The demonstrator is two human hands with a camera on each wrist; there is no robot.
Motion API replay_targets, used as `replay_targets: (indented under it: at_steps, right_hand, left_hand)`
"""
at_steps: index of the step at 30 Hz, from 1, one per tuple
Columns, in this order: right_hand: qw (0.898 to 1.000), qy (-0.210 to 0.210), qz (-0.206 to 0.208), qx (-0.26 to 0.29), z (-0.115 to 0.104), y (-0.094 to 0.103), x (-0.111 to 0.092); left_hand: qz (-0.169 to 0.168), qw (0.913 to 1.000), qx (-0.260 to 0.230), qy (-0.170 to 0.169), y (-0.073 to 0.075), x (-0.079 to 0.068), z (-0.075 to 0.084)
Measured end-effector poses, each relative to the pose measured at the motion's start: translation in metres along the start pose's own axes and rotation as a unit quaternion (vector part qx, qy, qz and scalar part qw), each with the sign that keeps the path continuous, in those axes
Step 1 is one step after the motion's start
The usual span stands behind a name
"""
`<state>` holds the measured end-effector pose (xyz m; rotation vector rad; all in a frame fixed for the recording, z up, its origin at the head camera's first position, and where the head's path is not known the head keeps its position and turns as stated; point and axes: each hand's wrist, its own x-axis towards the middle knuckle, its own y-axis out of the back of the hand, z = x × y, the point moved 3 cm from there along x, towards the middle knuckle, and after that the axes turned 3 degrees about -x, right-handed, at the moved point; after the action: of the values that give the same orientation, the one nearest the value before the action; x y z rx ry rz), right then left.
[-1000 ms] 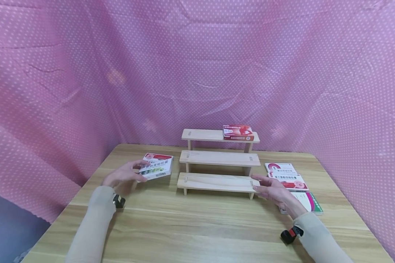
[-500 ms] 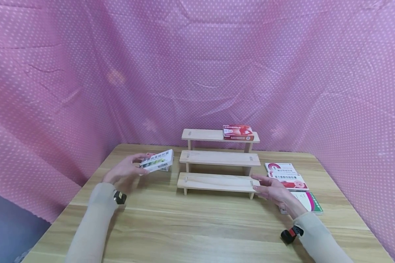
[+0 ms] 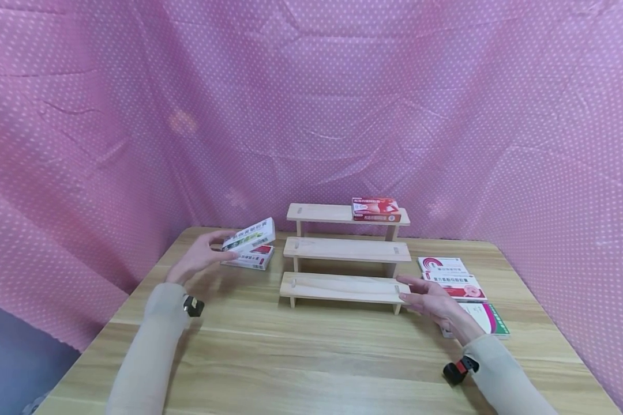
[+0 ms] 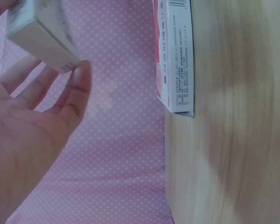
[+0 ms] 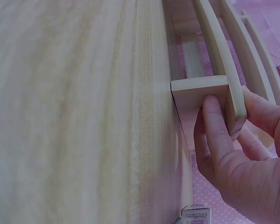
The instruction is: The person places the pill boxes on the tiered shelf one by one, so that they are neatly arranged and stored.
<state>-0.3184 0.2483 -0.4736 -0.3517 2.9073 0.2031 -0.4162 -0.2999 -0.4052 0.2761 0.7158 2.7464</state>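
Now the white box [image 3: 251, 235] is rising at ten o'clock from the rack [image 3: 346, 249], the left hand [image 3: 202, 253] pinching one end; it is clearing the lower box [image 3: 258, 259], seemingly becoming free to move. The right hand [image 3: 437, 302], unmoved, is gripping the lowest step [image 3: 342, 287] at four o'clock. A red box [image 3: 376, 208] is resting at one.

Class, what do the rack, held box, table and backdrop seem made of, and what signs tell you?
Rack: pale wood, seemingly unvarnished; faint grain shows.
Held box: probably thin card, smooth, printed; flat faces and sharp edges.
Table: smooth, slightly shiny; streaky grain suggests wood, or laminate.
Backdrop: likely thin fabric, white-dotted; it hangs in wrinkles, but plastic sheeting is possible.
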Motion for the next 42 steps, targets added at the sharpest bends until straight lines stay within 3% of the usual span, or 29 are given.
replay_targets:
  at_steps: [4,9,14,22,32,42]
  right_hand:
    - [1.000,0.005,-0.004,-0.001,0.001,0.001,0.000]
    - [1.000,0.005,-0.006,-0.001,0.001,0.002,-0.002]
    - [1.000,0.001,-0.007,-0.004,0.001,0.002,-0.004]
    - [1.000,0.012,-0.016,-0.004,0.003,0.005,-0.004]
    - [1.000,0.007,-0.013,-0.009,0.004,0.007,-0.007]
    - [1.000,-0.010,-0.014,-0.009,0.004,0.010,-0.006]
  left_hand:
    - [0.042,0.9989,0.019,0.009,-0.001,0.002,0.005]
    - [0.068,0.9975,0.019,0.004,-0.004,0.003,0.012]
    - [0.078,0.9970,0.003,-0.003,-0.008,0.002,0.018]
    - [0.087,0.9959,0.024,0.002,-0.012,0.003,0.022]
    - [0.080,0.9966,-0.019,-0.003,-0.020,0.006,0.034]
    - [0.088,0.9957,-0.027,-0.010,-0.028,0.005,0.038]
